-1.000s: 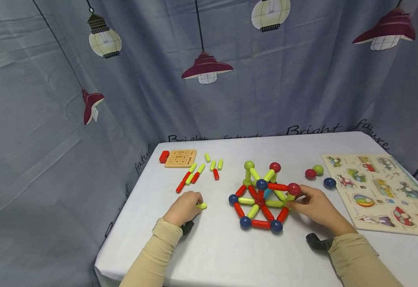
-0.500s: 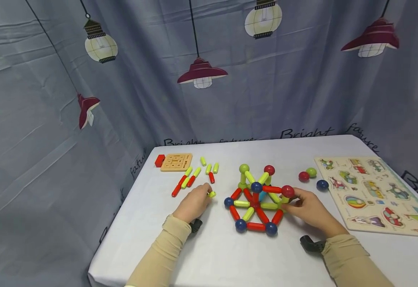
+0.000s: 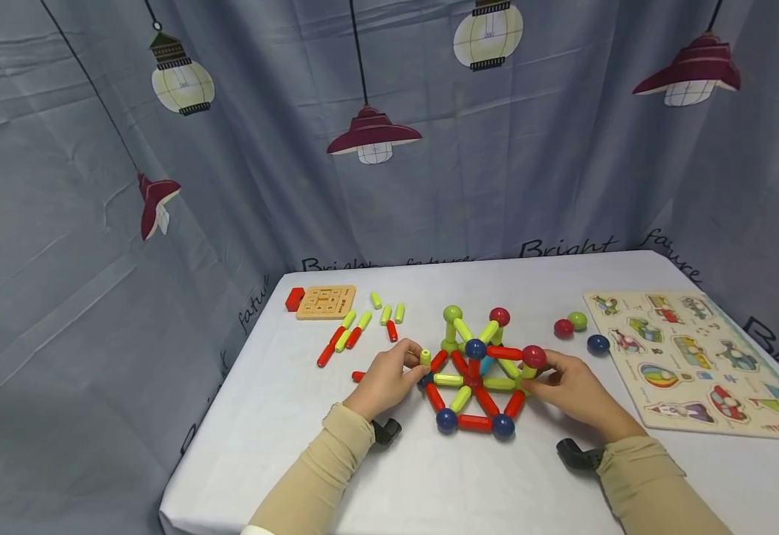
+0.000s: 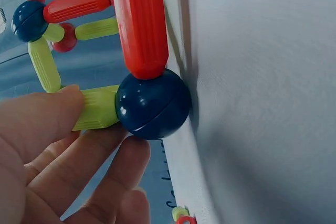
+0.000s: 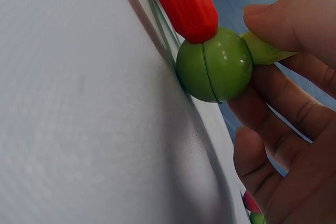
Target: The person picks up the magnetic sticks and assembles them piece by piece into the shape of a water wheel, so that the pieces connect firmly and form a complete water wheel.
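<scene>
A grey curtain (image 3: 229, 148) printed with lamps hangs behind a white table (image 3: 429, 483). A picture puzzle board (image 3: 693, 360) lies at the table's right. Mid-table sits the rod-and-ball frame (image 3: 479, 371). The right hand (image 3: 572, 390) pinches its right-side yellow-green rod (image 5: 265, 48); the left hand (image 3: 385, 379) pinches a yellow-green rod (image 4: 94, 108) against the blue ball (image 4: 152, 103).

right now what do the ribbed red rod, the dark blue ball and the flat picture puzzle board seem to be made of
Ribbed red rod: likely moulded plastic, matte, with lengthwise grooves.
Dark blue ball: looks like glossy hard plastic, with bright highlights and a seam across it; what lies inside cannot be seen.
Flat picture puzzle board: probably wood, with pale tan edges and printed pictures, though it shows small in the head view.
</scene>
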### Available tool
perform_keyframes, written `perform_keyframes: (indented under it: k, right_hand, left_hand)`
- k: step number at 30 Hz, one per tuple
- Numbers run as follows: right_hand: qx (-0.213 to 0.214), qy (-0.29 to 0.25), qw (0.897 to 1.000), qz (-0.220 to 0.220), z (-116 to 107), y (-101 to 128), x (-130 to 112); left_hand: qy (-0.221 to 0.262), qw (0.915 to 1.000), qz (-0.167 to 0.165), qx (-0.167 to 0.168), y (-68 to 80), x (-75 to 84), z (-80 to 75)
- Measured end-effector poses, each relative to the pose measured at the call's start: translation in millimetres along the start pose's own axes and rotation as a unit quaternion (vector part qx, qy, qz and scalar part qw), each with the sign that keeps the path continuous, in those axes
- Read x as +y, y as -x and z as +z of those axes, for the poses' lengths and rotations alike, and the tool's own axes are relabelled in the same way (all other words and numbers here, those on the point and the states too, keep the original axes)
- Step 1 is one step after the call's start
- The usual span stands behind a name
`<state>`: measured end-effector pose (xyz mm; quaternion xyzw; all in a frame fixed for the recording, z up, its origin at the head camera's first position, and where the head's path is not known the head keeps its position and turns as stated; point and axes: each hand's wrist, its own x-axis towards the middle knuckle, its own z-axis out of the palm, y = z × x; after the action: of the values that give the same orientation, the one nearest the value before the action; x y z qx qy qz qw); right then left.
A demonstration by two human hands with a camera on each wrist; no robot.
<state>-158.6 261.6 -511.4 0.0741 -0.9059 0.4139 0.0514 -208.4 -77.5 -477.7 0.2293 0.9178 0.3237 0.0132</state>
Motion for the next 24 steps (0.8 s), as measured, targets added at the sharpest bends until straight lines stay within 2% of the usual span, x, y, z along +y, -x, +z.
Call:
perform_keyframes:
  k: [3, 6, 8, 11, 13, 15, 19, 22, 24]
  right_hand:
    - [0.001, -0.001, 1.0, -0.002, 0, 0, 1]
    - [0.001, -0.003, 1.0, 0.0, 0, 1, 1]
    - [0.0, -0.003, 1.0, 0.0, -1, 1, 0]
    - [0.002, 0.001, 1.0, 0.0, -2, 0, -2]
    - [0.004, 0.007, 1.0, -0.002, -4, 0, -3]
    - [0.006, 0.011, 1.0, -0.005, -6, -1, -3]
    - [0.007, 0.006, 1.0, -0.008, -6, -1, -2]
    - [0.004, -0.003, 1.0, -0.005, -3, 0, -1]
    - [0.001, -0.003, 1.0, -0.002, 0, 0, -1]
  left_hand:
    - [0.002, 1.0, 0.001, -0.007, 2.0, -3.0, -0.8]
    - [-0.022, 0.9995, -0.001, -0.023, 7.3, -6.8, -13.2]
    - [-0.071, 0.9971, -0.008, -0.028, 12.4, -11.1, -26.4]
    - [-0.154, 0.9869, -0.038, -0.032, 19.2, -21.1, -44.0]
    - [-0.182, 0.9808, -0.054, -0.042, 21.3, -29.1, -48.9]
    - [-0.184, 0.9799, -0.061, -0.047, 21.2, -36.7, -48.2]
    - [-0.167, 0.9845, -0.044, -0.031, 17.0, -47.2, -40.1]
    - [-0.174, 0.9841, -0.036, -0.002, 15.3, -47.3, -35.3]
    - [-0.167, 0.9854, -0.019, 0.027, 14.5, -40.7, -34.4]
